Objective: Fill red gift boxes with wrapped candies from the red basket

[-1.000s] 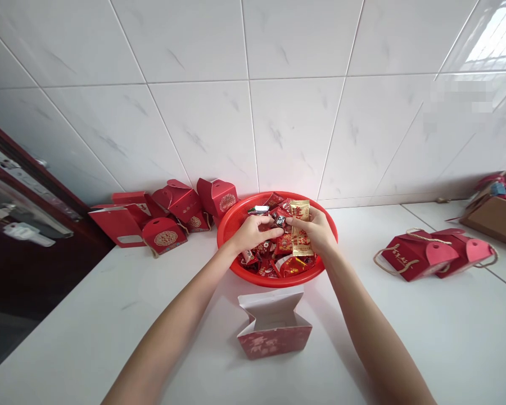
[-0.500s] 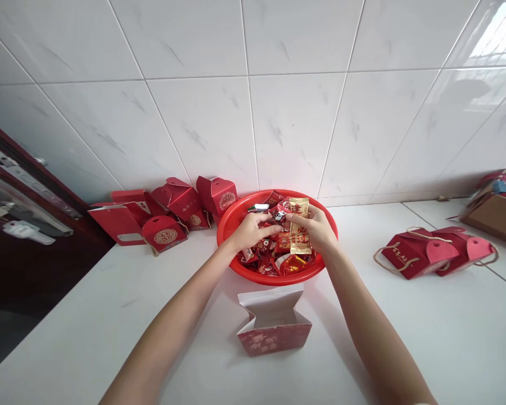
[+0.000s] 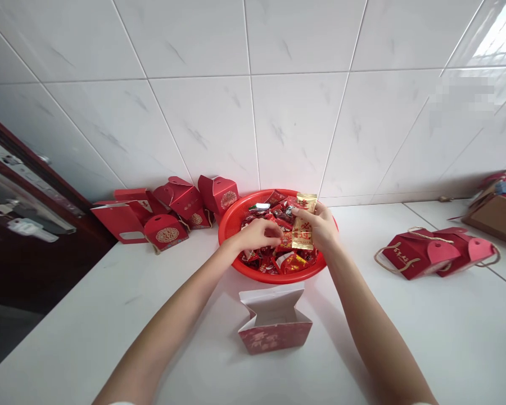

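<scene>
A red plastic basket [image 3: 225,243] holds many wrapped candies [image 3: 292,263], mostly red. My right hand [image 3: 324,226], over the basket's right side, is closed on a long gold snack packet [image 3: 302,233] with red lettering. A small dark shiny candy [image 3: 287,211] shows at its thumb tip. My left hand [image 3: 257,234] is over the middle of the basket, its fingers curled and tips close together among the red wrappers. What those fingertips hold, if anything, I cannot make out. In front of the basket stands an opened red paper box [image 3: 275,337] with a pale inside.
Several red gift boxes [image 3: 167,232] with round gold patterns stand left of the basket against the tiled wall [image 3: 202,129]. Two closed red boxes [image 3: 419,253] with rope handles rest on the right. A cardboard carton [image 3: 495,211] sits at the far right; keys [image 3: 31,229] hang at the left.
My left hand has drawn away from the right hand and lowered toward the candies. The right hand has shifted slightly right with the gold packet. The opened box stays in place.
</scene>
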Motion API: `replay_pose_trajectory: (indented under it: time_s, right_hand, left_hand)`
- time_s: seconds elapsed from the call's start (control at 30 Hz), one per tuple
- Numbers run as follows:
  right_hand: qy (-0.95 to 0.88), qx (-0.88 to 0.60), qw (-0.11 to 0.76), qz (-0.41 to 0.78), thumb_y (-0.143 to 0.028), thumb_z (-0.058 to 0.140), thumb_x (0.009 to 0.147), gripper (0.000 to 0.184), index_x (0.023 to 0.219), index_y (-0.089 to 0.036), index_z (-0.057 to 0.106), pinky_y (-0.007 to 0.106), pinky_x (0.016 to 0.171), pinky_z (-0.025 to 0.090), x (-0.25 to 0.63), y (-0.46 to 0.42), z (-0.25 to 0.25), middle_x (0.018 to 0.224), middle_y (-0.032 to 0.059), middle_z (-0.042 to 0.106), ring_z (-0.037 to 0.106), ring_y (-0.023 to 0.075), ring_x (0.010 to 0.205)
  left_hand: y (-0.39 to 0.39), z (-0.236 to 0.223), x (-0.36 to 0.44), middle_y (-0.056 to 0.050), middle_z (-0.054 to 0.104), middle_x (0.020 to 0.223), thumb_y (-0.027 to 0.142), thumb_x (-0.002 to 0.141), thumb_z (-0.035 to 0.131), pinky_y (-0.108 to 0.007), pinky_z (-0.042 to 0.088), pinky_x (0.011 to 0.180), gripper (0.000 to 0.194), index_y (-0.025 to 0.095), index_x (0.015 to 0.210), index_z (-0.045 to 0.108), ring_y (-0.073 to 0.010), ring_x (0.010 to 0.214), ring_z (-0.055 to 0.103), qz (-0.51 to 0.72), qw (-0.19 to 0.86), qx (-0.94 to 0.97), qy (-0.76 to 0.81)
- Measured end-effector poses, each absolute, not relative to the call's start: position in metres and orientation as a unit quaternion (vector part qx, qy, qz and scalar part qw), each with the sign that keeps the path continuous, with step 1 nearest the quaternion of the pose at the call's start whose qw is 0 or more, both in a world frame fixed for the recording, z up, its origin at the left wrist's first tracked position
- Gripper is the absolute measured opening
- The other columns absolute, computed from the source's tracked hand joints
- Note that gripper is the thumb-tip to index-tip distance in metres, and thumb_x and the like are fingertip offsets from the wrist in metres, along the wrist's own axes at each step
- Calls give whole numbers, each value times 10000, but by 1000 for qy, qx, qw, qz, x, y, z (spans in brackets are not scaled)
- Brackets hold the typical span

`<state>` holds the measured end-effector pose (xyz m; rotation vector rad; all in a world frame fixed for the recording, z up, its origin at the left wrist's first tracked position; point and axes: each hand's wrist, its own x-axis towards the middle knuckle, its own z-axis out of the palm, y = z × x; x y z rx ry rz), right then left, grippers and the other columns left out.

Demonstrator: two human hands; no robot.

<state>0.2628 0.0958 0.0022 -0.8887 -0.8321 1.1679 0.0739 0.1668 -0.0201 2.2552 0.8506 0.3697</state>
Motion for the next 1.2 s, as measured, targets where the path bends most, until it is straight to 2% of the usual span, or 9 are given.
replay_pose_trajectory:
  time_s: [0.13, 0.2, 0.4, 0.53, 0.63, 0.73, 0.87, 1.07, 1.2]
  right_hand:
    - [-335, -398, 688, 505, -315, 923, 537, 361, 810, -212, 711, 363, 619, 591, 271, 98, 5, 744, 7, 759, 706, 227, 660]
    - [-341, -406, 683, 502, -321, 904, 548, 344, 803, -219, 697, 378, 622, 582, 273, 99, 5, 726, 11, 752, 708, 241, 659]
    - [-343, -407, 677, 508, -318, 907, 533, 373, 820, -226, 688, 404, 679, 597, 273, 100, 4, 751, 7, 753, 724, 253, 695]
    - [-337, -421, 679, 499, -300, 886, 545, 347, 809, -230, 672, 399, 666, 594, 276, 100, 5, 723, -4, 737, 712, 240, 677]
    - [-332, -427, 678, 498, -303, 874, 543, 333, 802, -231, 677, 391, 636, 588, 277, 100, 5, 707, -7, 731, 700, 236, 661]
    - [-327, -428, 682, 494, -298, 876, 533, 318, 773, -227, 681, 358, 612, 573, 277, 102, 4, 695, -16, 722, 680, 212, 649]
    - [-334, -440, 676, 488, -311, 876, 568, 284, 764, -226, 689, 342, 609, 559, 277, 104, -1, 680, -22, 714, 669, 202, 640]
    - [-361, -426, 647, 519, -342, 874, 614, 290, 842, -220, 742, 379, 679, 605, 275, 104, -6, 816, 26, 792, 744, 263, 759]
    - [-387, -417, 629, 530, -358, 866, 641, 273, 852, -223, 757, 368, 695, 614, 272, 103, -7, 854, 34, 800, 745, 247, 768]
  left_hand:
    - [178, -30, 83, -34, 712, 744, 174, 623, 714, -318, 495, 708, 92, 221, 702, 722, -237, 714, 660, 54, 284, 897, 335]
    - [180, -32, 92, -22, 650, 651, 131, 563, 710, -321, 462, 669, 127, 225, 577, 627, -233, 658, 618, 37, 266, 903, 335]
    - [177, -34, 109, 0, 571, 535, 131, 539, 706, -309, 401, 587, 222, 233, 484, 517, -200, 554, 545, 24, 268, 906, 328]
    - [180, -28, 97, 16, 644, 606, 183, 554, 733, -279, 408, 562, 102, 229, 628, 680, -187, 571, 591, 54, 298, 891, 339]
    - [181, -20, 83, 2, 706, 735, 260, 616, 737, -271, 463, 622, 226, 217, 837, 760, -196, 677, 648, 116, 310, 873, 359]
    - [179, -15, 72, -1, 679, 730, 287, 677, 719, -293, 500, 699, 236, 193, 887, 767, -197, 730, 648, 194, 337, 843, 370]
    - [174, -12, 64, 5, 658, 735, 328, 640, 806, -335, 539, 805, 333, 173, 933, 777, -208, 811, 668, 322, 453, 747, 365]
    - [168, -10, 62, -20, 720, 971, 312, 649, 837, -357, 501, 977, 449, 199, 1075, 756, -206, 1025, 657, 430, 539, 642, 334]
    - [163, -10, 62, -40, 724, 1060, 274, 656, 845, -353, 506, 978, 469, 206, 1110, 748, -216, 1086, 640, 450, 569, 615, 311]
